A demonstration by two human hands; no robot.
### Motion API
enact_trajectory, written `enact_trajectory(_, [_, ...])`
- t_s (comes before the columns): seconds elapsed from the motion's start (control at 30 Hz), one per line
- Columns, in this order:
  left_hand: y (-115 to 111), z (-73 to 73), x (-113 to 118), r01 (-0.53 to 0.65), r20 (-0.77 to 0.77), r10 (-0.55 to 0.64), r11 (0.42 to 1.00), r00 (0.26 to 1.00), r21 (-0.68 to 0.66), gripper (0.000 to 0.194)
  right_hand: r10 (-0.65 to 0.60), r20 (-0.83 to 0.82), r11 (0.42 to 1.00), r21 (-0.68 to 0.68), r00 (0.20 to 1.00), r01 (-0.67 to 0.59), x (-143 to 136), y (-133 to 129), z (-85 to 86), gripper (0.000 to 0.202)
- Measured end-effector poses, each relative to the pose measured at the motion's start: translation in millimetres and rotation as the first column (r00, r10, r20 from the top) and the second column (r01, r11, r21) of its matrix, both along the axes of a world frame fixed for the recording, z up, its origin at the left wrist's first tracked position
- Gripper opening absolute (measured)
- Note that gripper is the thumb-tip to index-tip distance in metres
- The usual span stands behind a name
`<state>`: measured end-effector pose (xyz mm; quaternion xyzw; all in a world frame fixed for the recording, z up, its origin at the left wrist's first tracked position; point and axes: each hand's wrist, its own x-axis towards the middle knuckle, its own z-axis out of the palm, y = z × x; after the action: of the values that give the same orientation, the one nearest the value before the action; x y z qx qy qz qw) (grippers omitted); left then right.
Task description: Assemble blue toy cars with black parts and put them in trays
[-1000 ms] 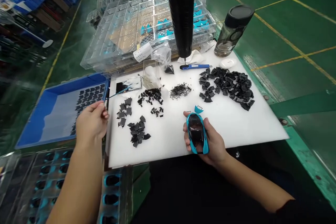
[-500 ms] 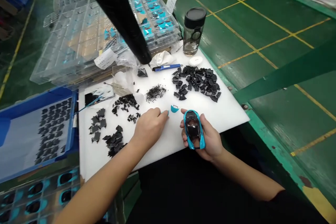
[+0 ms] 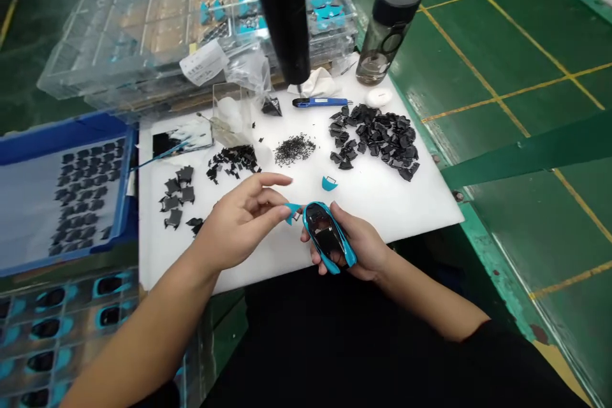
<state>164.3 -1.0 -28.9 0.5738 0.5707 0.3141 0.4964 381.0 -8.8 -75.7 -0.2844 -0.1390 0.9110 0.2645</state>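
Observation:
My right hand (image 3: 361,242) is closed round a blue toy car body shell (image 3: 329,239) with dark glossy windows, tilted over the table's front edge. Between thumb and fingers of my left hand (image 3: 243,217) is a small blue plastic piece (image 3: 292,211) with a thin frame at its edge. That piece sits just left of the shell's end; whether they touch I cannot tell. A similar blue piece (image 3: 329,183) lies on the white work surface (image 3: 382,204) behind the shell. Tiny black bits (image 3: 294,150) are heaped farther back.
Black plastic parts lie in a right-hand pile (image 3: 377,137) and several left-hand groups (image 3: 179,194). A blue pen-like tool (image 3: 322,102), a bottle (image 3: 389,32) and clear compartment trays (image 3: 143,25) stand behind. A dark post (image 3: 282,13) reaches down over the table. At left is a blue bin (image 3: 129,185).
My left hand has lifted the small blue piece off the table and turned, bringing it beside the car shell. The shell has tilted and moved slightly left. The camera view has shifted.

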Motion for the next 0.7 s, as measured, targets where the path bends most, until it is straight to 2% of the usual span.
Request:
enact_trajectory(0.1, [3, 10.4, 5, 0.111, -0.082, -0.113, 0.993, 0.99, -0.027, 0.017, 0.035, 0.041, 0.999, 0.006, 0.999, -0.035, -10, -2, 0.1, 0.049])
enact_trajectory(0.2, [6, 12.5, 8, 0.174, -0.102, -0.175, 0.985, 0.979, -0.023, 0.012, 0.037, 0.074, 0.999, 0.004, 0.997, -0.037, -16, -4, 0.4, 0.048])
enact_trajectory(0.33, [6, 9.1, 8, 0.201, -0.176, -0.187, 0.978, 0.966, 0.061, 0.013, 0.026, 0.085, 1.0, 0.011, 0.996, -0.027, -20, -4, 0.3, 0.048])
enact_trajectory(0.5, [4, 6.5, 8, 0.197, -0.185, -0.186, 0.98, 0.965, 0.039, 0.012, 0.028, 0.085, 1.0, 0.01, 0.996, -0.029, -20, -4, -0.7, 0.047])
enact_trajectory(0.7, [2, 6.6, 11, 0.22, -0.256, -0.192, 0.972, 0.947, 0.087, 0.013, 0.039, 0.069, 0.999, -0.003, 0.997, -0.039, -18, -6, -2.4, 0.048])
